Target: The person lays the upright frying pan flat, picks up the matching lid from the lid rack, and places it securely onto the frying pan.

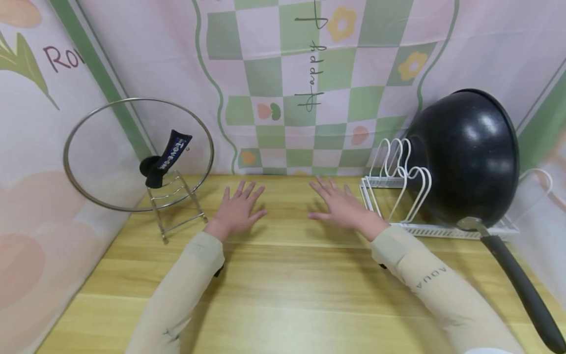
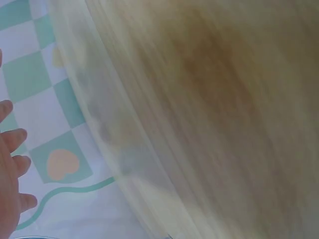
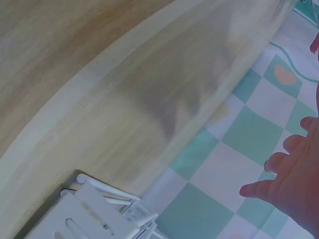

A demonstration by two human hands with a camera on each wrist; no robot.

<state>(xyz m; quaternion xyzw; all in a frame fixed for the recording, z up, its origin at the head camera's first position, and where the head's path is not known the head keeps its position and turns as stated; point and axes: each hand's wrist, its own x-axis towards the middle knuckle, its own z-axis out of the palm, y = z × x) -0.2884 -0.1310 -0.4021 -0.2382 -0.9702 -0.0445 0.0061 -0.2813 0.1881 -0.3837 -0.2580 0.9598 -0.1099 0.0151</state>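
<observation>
My left hand (image 1: 238, 209) is held over the wooden table with its fingers spread and nothing in it. To its left a glass pot lid (image 1: 95, 162) with a metal rim and black handle leans on a small wire stand (image 1: 179, 199). My right hand (image 1: 342, 206), fingers also spread and holding nothing, hovers just left of a white dish rack (image 1: 415, 228). A black wok (image 1: 468, 157) stands tilted on its side in that rack, its long handle (image 1: 522, 290) pointing toward the front right. In the right wrist view, part of the rack (image 3: 94, 214) shows below the hand (image 3: 294, 184).
A wood-grain table (image 1: 283, 295) spans the space below both hands. Behind it hangs a checkered cloth (image 1: 300, 73) with flowers and hearts. Printed cloth walls (image 1: 35, 196) close off the left and right sides.
</observation>
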